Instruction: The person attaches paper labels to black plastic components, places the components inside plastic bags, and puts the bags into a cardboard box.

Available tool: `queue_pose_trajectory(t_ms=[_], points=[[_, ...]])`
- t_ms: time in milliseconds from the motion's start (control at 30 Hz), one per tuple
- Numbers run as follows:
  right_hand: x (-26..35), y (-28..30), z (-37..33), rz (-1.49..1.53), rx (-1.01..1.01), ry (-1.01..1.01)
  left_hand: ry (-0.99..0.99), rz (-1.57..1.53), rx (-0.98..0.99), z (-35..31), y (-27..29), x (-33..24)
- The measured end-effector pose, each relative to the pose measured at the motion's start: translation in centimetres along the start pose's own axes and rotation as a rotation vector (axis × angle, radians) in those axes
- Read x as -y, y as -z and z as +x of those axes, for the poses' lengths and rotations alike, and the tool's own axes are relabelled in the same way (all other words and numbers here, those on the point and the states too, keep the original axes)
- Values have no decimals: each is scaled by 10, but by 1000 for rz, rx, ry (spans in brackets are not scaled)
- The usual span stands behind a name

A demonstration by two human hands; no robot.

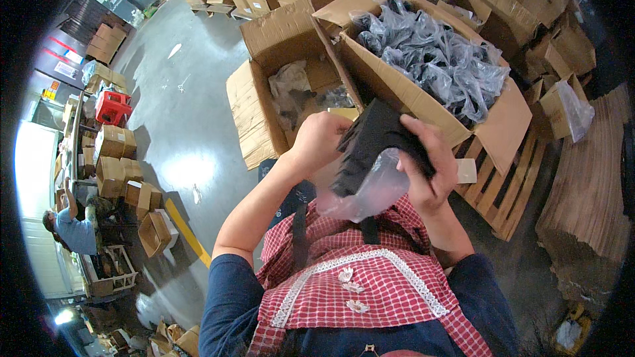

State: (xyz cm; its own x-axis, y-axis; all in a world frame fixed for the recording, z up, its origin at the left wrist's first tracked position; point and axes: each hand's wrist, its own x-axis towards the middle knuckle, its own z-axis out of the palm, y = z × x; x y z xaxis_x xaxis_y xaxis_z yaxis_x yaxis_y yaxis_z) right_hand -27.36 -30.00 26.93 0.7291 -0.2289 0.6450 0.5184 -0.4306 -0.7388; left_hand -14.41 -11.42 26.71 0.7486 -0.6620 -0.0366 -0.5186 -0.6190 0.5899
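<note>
In the head view, the person is holding a flat black moulded plastic part [374,142] up in front of the chest, between both hands. The left hand [319,140] is curling tightly around the part's upper left edge, and the right hand [430,168] is gripping its right side, fingers closed over it and over the clear thin plastic bag [370,195] hanging below. The part appears to be halfway in the bag, so bagging or unbagging seems to be in hand; the next move calls for a steady pull along the sleeve. Behind stands a large open cardboard box [423,102] full of bagged black parts.
</note>
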Motion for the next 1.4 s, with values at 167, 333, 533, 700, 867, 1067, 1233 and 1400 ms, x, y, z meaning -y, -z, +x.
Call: queue_pose_trajectory(t_ms=[167, 333, 533, 700, 867, 1067, 1233, 1400], points=[[4, 11, 22, -101, 170, 296, 38, -225, 63, 0, -5, 17], [-6, 30, 19, -348, 277, 221, 85, -583, 11, -6, -5, 22], [-4, 27, 17, -117, 162, 45, 169, -660, 86, -7, -15, 13], [-1, 26, 22, -279, 256, 43, 51, -577, -10, -8, -21, 6], [-7, 37, 20, -484, 369, -32, 178, -563, 48, -15, -16, 7], [-5, 31, 26, -550, 825, 283, -15, -337, -85, -16, -39, 22], [-7, 10, 15, -439, 1144, 253, -27, -370, 51, -21, -41, -9], [-23, -1, 11, -694, 1439, -164, -72, -427, 52, -28, -61, -5]])
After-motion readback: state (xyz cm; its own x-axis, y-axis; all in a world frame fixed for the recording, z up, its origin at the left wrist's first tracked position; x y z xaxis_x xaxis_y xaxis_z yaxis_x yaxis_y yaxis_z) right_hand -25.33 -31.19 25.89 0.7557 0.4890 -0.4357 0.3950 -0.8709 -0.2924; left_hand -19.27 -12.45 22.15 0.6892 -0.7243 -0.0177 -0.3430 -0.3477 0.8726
